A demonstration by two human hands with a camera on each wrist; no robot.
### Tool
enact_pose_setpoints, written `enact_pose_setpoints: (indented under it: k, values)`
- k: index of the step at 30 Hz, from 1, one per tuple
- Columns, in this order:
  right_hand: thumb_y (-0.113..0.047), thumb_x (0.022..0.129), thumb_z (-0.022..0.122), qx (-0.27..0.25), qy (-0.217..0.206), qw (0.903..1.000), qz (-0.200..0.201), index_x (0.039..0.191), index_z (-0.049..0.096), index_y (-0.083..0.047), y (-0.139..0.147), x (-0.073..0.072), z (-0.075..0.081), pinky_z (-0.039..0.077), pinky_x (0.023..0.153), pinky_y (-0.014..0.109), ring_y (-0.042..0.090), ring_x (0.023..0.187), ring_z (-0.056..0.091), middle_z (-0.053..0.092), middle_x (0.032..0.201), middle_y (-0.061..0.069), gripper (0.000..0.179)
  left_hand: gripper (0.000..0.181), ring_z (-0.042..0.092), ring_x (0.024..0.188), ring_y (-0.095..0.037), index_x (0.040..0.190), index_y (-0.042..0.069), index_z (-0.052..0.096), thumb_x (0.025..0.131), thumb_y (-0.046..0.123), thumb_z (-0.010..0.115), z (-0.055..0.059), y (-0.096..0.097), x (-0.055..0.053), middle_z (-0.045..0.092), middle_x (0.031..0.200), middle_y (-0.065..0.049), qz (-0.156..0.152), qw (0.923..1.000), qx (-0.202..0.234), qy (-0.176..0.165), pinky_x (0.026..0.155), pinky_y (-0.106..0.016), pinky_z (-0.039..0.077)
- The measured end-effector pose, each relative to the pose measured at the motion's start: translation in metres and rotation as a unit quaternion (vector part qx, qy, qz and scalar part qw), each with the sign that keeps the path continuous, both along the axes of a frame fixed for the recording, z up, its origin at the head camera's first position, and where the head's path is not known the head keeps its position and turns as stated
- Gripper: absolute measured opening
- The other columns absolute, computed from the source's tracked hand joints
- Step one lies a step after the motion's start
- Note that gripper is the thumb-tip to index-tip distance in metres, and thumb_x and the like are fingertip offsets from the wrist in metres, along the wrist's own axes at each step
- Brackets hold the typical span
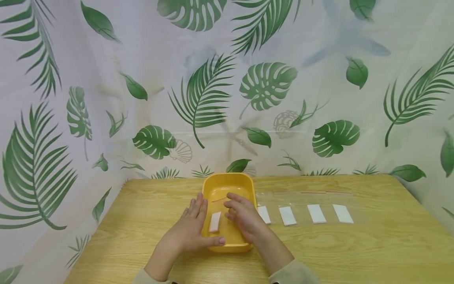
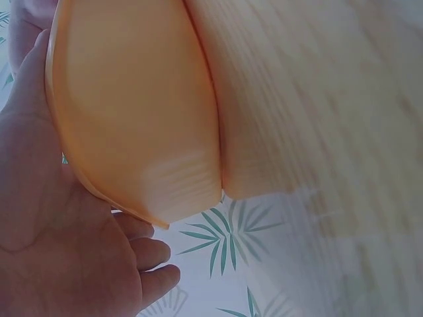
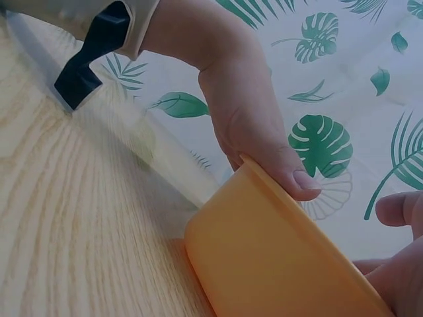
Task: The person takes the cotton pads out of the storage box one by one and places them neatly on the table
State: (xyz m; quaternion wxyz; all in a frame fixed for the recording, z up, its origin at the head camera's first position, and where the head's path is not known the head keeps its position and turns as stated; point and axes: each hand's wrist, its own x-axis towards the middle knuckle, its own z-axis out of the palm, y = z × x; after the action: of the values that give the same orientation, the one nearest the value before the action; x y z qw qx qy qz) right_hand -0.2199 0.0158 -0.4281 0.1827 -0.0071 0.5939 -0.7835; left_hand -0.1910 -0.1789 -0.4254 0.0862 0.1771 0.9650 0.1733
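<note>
A yellow plastic basin (image 1: pixel 228 176) stands on the wooden table in front of me. Inside it, toward the left, lies a white slip (image 1: pixel 214 222) with a thin reddish line beyond it, like those on the clear bags to the right. My left hand (image 1: pixel 189 232) rests along the basin's left rim, fingers stretched forward and thumb over the near end. In the left wrist view, its palm lies against the rim. Over the basin's right side hangs my right hand (image 1: pixel 244 217), fingers loosely bent and nothing visible in them. Its wrist crosses the right rim.
To the right of the basin, several flat clear bags lie in a row, each with a white piece (image 1: pixel 316 213); reddish strips (image 1: pixel 338 192) run along some top edges. A leaf-printed curtain (image 1: pixel 220 157) hangs behind the wooden table (image 1: pixel 337 256).
</note>
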Motion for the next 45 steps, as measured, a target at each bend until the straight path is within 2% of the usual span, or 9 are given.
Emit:
enact_pose_setpoints:
  k: [2,4,7,10,15,22,32,41,45]
  values:
    - [-0.015,0.096,0.056,0.005,-0.003,0.9997,0.022,0.149,0.036,0.008,0.000,0.000,-0.001,0.045,0.105,0.043,0.039,0.130,0.040,0.026,0.159,0.025,0.061,0.125,-0.002,0.153,-0.037,0.159,0.001,0.011,0.076,0.079,0.063,0.001,0.000,0.001,-0.007,0.166,-0.014,-0.002,1.0000,0.003,0.000,0.123,-0.054,0.012]
    - [-0.017,0.097,0.055,0.016,-0.003,0.9986,0.050,0.149,0.036,0.008,0.000,0.001,-0.001,0.046,0.103,0.043,0.036,0.127,0.042,0.027,0.159,0.025,0.061,0.125,-0.002,0.153,-0.037,0.159,0.001,0.010,0.076,0.079,0.063,0.001,-0.001,0.001,-0.008,0.166,-0.014,-0.003,1.0000,0.004,-0.001,0.123,-0.055,0.012]
    - [-0.020,0.098,0.054,0.033,0.006,0.9958,0.086,0.151,0.029,0.010,-0.002,0.003,-0.001,0.042,0.109,0.051,0.045,0.137,0.035,0.023,0.160,0.028,0.065,0.125,-0.002,0.153,-0.037,0.159,0.002,0.010,0.076,0.080,0.062,0.001,-0.001,0.002,-0.008,0.166,-0.014,-0.005,1.0000,0.004,-0.002,0.123,-0.055,0.012]
    - [-0.020,0.099,0.055,0.036,0.018,0.9948,0.094,0.152,0.025,0.012,-0.002,0.005,0.002,0.034,0.113,0.060,0.052,0.146,0.019,0.017,0.162,0.028,0.069,0.125,-0.003,0.153,-0.036,0.159,0.002,0.009,0.076,0.080,0.061,0.001,-0.001,0.002,-0.009,0.166,-0.014,-0.002,1.0000,0.000,-0.005,0.123,-0.054,0.011]
    - [-0.021,0.101,0.053,0.032,0.030,0.9949,0.090,0.153,0.023,0.011,0.001,0.005,0.008,0.041,0.110,0.055,0.048,0.145,0.028,0.019,0.162,0.026,0.068,0.124,-0.002,0.153,-0.036,0.159,0.001,0.010,0.077,0.078,0.062,0.003,0.000,0.002,-0.008,0.166,-0.015,-0.001,1.0000,0.004,-0.007,0.123,-0.054,0.011]
    - [-0.017,0.103,0.051,0.016,0.044,0.9970,0.062,0.151,0.034,0.006,0.006,0.002,0.013,0.054,0.097,0.043,0.041,0.139,0.043,0.034,0.157,0.024,0.056,0.123,-0.003,0.153,-0.036,0.159,0.002,0.013,0.077,0.079,0.063,0.003,0.000,0.002,-0.007,0.166,-0.014,0.003,0.9999,0.010,-0.008,0.123,-0.054,0.011]
    - [-0.006,0.099,0.051,0.009,0.060,0.9979,0.023,0.143,0.049,0.003,0.015,-0.001,0.017,0.060,0.086,0.038,0.035,0.124,0.061,0.052,0.145,0.022,0.045,0.126,-0.003,0.153,-0.036,0.159,0.002,0.010,0.076,0.082,0.060,0.002,0.000,0.002,-0.008,0.166,-0.014,-0.002,1.0000,0.001,-0.003,0.123,-0.055,0.011]
    - [0.004,0.093,0.062,0.005,0.049,0.9985,-0.025,0.146,0.046,-0.011,0.019,-0.005,0.016,0.062,0.075,0.033,0.024,0.098,0.073,0.065,0.129,0.017,0.058,0.127,-0.002,0.153,-0.036,0.159,0.002,0.010,0.075,0.083,0.060,0.002,0.001,0.002,-0.008,0.166,-0.015,0.002,1.0000,0.001,-0.002,0.123,-0.054,0.013]
    - [0.005,0.092,0.063,-0.007,0.047,0.9985,-0.029,0.148,0.044,-0.010,0.020,-0.006,0.016,0.062,0.076,0.034,0.024,0.100,0.073,0.065,0.129,0.018,0.060,0.128,-0.003,0.153,-0.036,0.159,0.002,0.010,0.074,0.083,0.060,0.002,0.001,0.002,-0.008,0.166,-0.014,0.003,1.0000,0.002,-0.003,0.123,-0.054,0.012]
